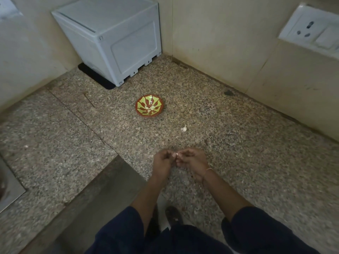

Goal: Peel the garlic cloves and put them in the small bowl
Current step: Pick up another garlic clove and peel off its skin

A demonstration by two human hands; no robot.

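A garlic clove (pixel 175 154) is pinched between the curled fingertips of the left hand (pixel 162 162) and the right hand (pixel 190 160), which are brought together above the near part of the speckled stone counter (pixel 238 143). Only a small pale part of it is seen; the rest is hidden by the fingers. The small bowl (pixel 138 105), red-brown with a yellow-green pattern, is set farther off, well apart from the hands, and pale peeled cloves (pixel 149 108) are held in it. A loose clove (pixel 183 128) is laid on the counter between bowl and hands, slightly right. A grey box (pixel 113 37) is placed in the far left corner.
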